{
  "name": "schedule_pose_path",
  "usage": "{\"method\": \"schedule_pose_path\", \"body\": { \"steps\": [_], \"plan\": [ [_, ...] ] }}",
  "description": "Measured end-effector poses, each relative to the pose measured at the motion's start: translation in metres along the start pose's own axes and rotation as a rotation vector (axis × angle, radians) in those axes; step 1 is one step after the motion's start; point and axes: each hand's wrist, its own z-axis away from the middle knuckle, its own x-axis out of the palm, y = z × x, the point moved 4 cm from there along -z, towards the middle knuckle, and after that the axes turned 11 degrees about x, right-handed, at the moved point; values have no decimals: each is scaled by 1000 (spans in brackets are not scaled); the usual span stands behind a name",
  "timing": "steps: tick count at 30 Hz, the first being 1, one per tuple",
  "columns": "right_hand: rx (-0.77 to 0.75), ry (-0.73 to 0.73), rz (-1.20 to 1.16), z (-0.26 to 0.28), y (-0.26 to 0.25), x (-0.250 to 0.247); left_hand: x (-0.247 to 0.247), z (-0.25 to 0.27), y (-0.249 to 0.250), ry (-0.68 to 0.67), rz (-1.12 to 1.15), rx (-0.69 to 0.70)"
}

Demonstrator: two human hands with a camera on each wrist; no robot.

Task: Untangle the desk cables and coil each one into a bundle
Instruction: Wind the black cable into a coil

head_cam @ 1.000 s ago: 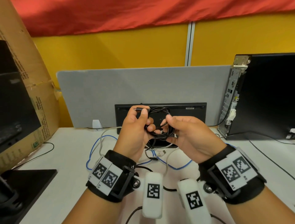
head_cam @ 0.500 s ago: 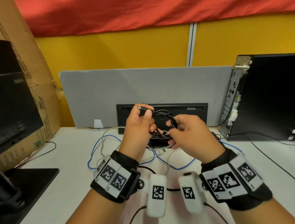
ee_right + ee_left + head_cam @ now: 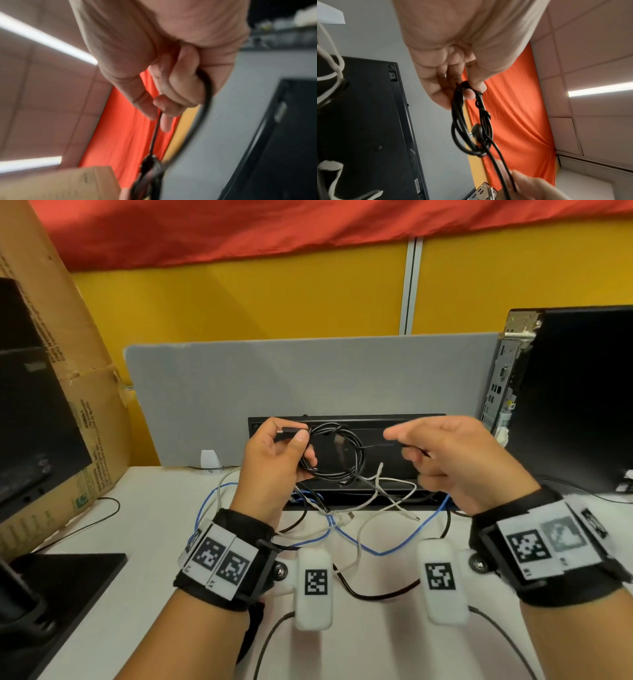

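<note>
Above the white bench [image 3: 102, 542], loose blue and white cables [image 3: 356, 529] lie tangled mid-bench; the left hand [image 3: 274, 467] grips a coiled thin black cable [image 3: 337, 453] while the right hand [image 3: 459, 460] pinches its free strand taut before an upturned black keyboard [image 3: 387, 460].

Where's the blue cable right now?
In the head view the blue cable lies loose on the white desk, tangled with the white cable, below the raised hands and in front of the black keyboard.

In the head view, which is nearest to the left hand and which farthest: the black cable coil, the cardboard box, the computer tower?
From the left hand:
1. Black cable coil, held in that hand.
2. Cardboard box, at the far left.
3. Computer tower, at the far right.
</note>
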Motion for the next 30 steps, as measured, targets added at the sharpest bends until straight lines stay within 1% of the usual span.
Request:
{"method": "schedule_pose_path", "body": {
  "steps": [2,3,4,6,10,13,16,19,21,24,28,30],
  "plan": [
    [-95,69,351,3,-4,-3,-2,0,0,41,-27,8],
    [-135,99,488,4,-7,-5,-3,0,0,64,-32,12],
    [-152,108,578,5,-8,-7,-4,0,0,85,-25,13],
    [-151,86,668,6,-8,-8,-6,0,2,116,35,2],
    [-184,36,685,3,-6,-4,-3,1,4,126,231,-81],
    [-171,-37,563,-3,2,4,6,4,5,71,324,-132],
    [-164,-19,459,-9,7,7,13,7,5,7,366,-173],
    [-204,-3,521,-8,7,5,15,8,4,-54,392,-231],
    [-244,11,555,-5,4,4,14,9,3,-105,322,-256],
    [-280,68,616,-5,3,4,13,10,1,-175,105,-282],
    [-270,100,692,-7,4,2,13,9,-1,-229,-147,-236],
    [-294,106,690,-6,2,0,13,9,0,-246,-218,-212]
  ]
}}
